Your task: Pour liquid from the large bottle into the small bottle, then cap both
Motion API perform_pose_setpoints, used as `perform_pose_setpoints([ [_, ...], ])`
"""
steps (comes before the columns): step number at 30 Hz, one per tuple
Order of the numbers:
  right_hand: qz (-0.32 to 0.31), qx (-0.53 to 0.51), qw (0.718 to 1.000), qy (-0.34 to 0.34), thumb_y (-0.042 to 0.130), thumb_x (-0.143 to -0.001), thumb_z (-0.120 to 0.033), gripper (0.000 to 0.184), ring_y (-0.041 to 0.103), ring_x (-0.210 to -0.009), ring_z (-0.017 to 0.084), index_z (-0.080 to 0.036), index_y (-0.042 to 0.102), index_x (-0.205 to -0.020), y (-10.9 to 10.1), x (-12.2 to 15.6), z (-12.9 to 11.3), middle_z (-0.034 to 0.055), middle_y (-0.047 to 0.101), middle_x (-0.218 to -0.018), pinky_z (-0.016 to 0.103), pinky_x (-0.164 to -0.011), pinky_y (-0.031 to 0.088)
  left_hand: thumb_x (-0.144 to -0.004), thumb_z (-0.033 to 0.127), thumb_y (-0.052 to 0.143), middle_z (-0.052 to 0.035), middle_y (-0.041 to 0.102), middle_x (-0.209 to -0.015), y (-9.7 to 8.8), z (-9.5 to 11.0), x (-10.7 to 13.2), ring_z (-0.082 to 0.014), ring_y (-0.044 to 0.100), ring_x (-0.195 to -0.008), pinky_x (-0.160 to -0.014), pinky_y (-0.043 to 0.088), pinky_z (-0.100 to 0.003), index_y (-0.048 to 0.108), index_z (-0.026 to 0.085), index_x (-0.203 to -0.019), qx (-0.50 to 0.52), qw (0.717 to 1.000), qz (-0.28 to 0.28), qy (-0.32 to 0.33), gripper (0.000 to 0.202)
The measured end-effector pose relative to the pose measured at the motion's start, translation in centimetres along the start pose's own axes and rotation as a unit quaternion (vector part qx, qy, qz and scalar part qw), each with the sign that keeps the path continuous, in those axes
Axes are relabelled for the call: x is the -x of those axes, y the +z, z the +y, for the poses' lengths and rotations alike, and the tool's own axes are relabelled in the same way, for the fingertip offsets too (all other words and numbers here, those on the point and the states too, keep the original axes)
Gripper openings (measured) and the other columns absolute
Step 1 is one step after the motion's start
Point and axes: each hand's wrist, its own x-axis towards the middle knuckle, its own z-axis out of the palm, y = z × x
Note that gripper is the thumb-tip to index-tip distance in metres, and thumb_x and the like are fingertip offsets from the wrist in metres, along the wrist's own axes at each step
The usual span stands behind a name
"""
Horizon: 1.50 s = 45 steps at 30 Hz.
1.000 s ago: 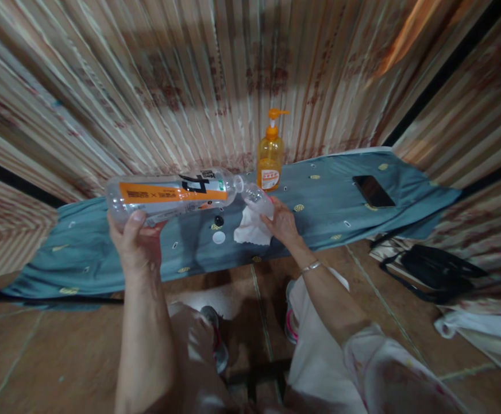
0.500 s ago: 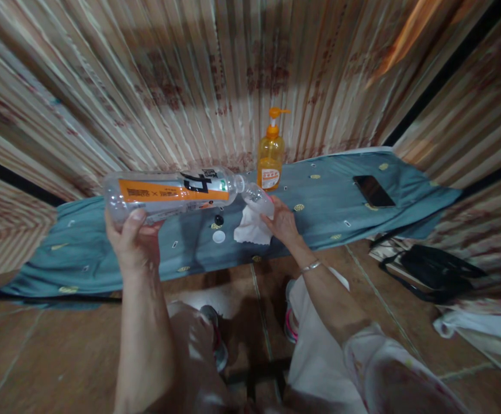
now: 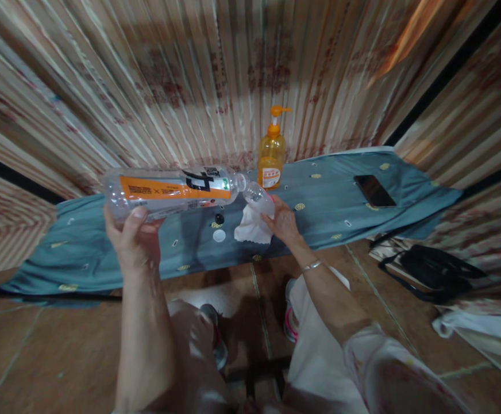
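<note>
My left hand (image 3: pixel 133 236) grips the base end of a large clear plastic bottle (image 3: pixel 173 191) with an orange label, held almost level, its open mouth pointing right. The mouth meets a small clear bottle (image 3: pixel 259 199), tilted and held by my right hand (image 3: pixel 281 221) over a white crumpled tissue (image 3: pixel 250 229). A white cap (image 3: pixel 219 236) and a small black cap (image 3: pixel 219 219) lie on the blue cloth (image 3: pixel 104 247) just below the big bottle.
An orange pump bottle (image 3: pixel 271 154) stands at the back of the cloth by the striped curtain. A black phone (image 3: pixel 374 191) lies to the right. A black bag (image 3: pixel 435 269) and white cloth (image 3: pixel 483 333) rest on the tiled floor at right.
The large bottle's base has risen very slightly; both hands otherwise stay in place.
</note>
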Motion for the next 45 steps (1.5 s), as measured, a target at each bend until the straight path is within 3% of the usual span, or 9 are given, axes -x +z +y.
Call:
perform_pose_setpoints([
  [13,0.014,-0.006,1.000,-0.003,0.055,-0.089,-0.038,0.061,0.056,-0.122,0.035,-0.003,0.043,-0.138,0.28,0.10,0.14,0.0253,0.058,-0.133,0.049,-0.102,0.048,-0.052,0.030,0.076,-0.0036,0.066,-0.103,0.22,0.23,0.21,-0.0230,0.064,-0.094,-0.081,0.056,-0.045,0.064,0.025,-0.100,-0.035,0.999,-0.009,0.008,0.050],
  [20,0.008,-0.008,1.000,-0.007,0.053,-0.090,-0.038,0.061,0.055,-0.124,0.034,-0.003,0.042,-0.139,0.19,0.11,0.19,0.0249,0.057,-0.134,0.049,-0.102,0.048,-0.051,0.027,0.078,-0.0028,0.067,-0.102,0.21,0.18,0.15,-0.0185,0.064,-0.085,-0.081,0.057,-0.043,0.064,0.026,-0.102,-0.013,1.000,-0.007,0.008,0.053],
  [26,0.001,-0.004,1.000,-0.003,0.056,-0.089,-0.037,0.062,0.055,-0.125,0.034,-0.003,0.041,-0.139,0.30,0.10,0.26,0.0267,0.056,-0.135,0.049,-0.104,0.046,-0.052,0.029,0.078,-0.0046,0.067,-0.101,0.14,0.12,0.10,-0.0212,0.064,-0.090,-0.082,0.056,-0.044,0.065,0.022,-0.096,-0.021,1.000,-0.013,0.012,0.047],
  [40,0.010,-0.012,1.000,-0.010,0.056,-0.089,-0.038,0.062,0.056,-0.123,0.035,-0.003,0.041,-0.138,0.50,0.17,0.43,0.0267,0.057,-0.133,0.050,-0.102,0.047,-0.046,0.022,0.078,-0.0033,0.069,-0.102,0.07,-0.10,-0.15,-0.0173,0.063,-0.085,-0.081,0.057,-0.043,0.070,0.022,-0.089,0.005,1.000,-0.005,0.015,0.044],
  [45,0.007,-0.008,1.000,-0.006,0.057,-0.089,-0.037,0.061,0.056,-0.121,0.035,-0.003,0.042,-0.138,0.36,0.13,0.25,0.0257,0.058,-0.132,0.049,-0.102,0.048,-0.045,0.021,0.078,-0.0006,0.068,-0.094,0.03,-0.15,-0.15,-0.0167,0.063,-0.082,-0.081,0.057,-0.042,0.070,0.023,-0.089,0.010,1.000,0.001,0.018,0.045],
])
